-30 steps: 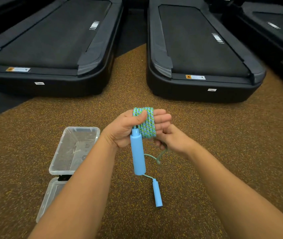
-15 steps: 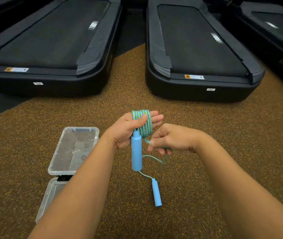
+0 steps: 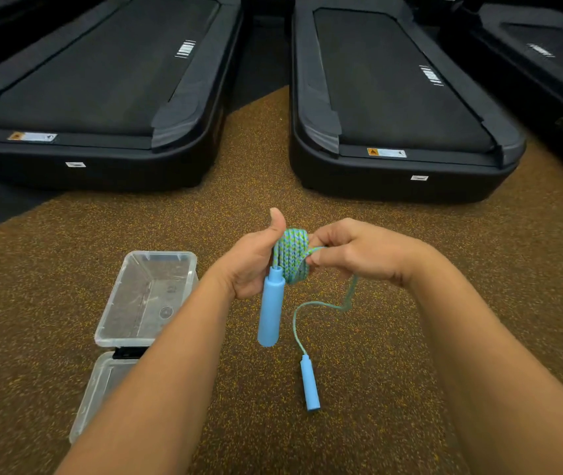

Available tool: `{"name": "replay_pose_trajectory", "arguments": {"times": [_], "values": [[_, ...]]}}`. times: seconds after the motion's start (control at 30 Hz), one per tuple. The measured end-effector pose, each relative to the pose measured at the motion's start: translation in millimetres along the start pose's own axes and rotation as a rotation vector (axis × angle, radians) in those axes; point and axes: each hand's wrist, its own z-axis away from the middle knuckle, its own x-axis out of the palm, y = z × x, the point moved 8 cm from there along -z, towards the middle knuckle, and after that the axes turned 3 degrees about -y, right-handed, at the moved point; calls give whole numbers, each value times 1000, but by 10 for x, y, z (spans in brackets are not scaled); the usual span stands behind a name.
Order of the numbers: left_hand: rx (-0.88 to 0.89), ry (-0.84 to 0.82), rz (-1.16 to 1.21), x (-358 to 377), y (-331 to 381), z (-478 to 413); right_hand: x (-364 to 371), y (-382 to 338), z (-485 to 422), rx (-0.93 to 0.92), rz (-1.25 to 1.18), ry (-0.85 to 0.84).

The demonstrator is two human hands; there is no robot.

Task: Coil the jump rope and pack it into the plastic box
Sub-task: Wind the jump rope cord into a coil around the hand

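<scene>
Right fingers (image 3: pixel 314 259) are pinching the rope (image 3: pixel 348 305) right at the coil (image 3: pixel 292 255), thumb and forefinger clamped on the strand, and the right hand (image 3: pixel 352 252) is laying a turn over the top. The coil is sitting wound round the left fingers. Those are hidden inside it, so I can't tell if they're straight or curled. The left thumb (image 3: pixel 276 221) is sticking up, off the rope. The left hand (image 3: pixel 251 265) is carrying the bundle in the air above the floor (image 3: pixel 393 354). One handle (image 3: pixel 271 310) is hanging from the coil beside the left palm. A short loose stretch is drooping from the right fingers, kinking once and running down to the second handle (image 3: pixel 310 383), which is lying on the floor.

Coiling is looking mostly done: many turns are on, with only that short tail left to wrap. Packing isn't started. The box (image 3: pixel 162 256) is sitting open on the floor near the left forearm with no rope in it, its lid (image 3: pixel 102 395) lying flat on the near side. Remaining steps are finishing the last turns, bringing in the second handle, sliding the coil off the fingers and putting it in the box. Treadmills (image 3: pixel 102 80) are standing beyond, not involved.
</scene>
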Motion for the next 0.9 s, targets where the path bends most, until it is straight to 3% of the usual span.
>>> {"name": "replay_pose_trajectory", "arguments": {"times": [0.13,0.27,0.4,0.57,0.9], "values": [[-88,-69,18,90,-78,-40,-91,-36,12,-28,-67,98],[-111,-117,18,169,-74,-39,-252,4,-21,-71,158,296],[-130,-178,15,268,-90,-36,-300,-22,-2,-135,155,394],[-152,-198,0,290,-105,-21,-298,73,-45,-180,17,407],[-198,-267,36,332,-153,15,-91,418,-118,-129,-558,285]]}}
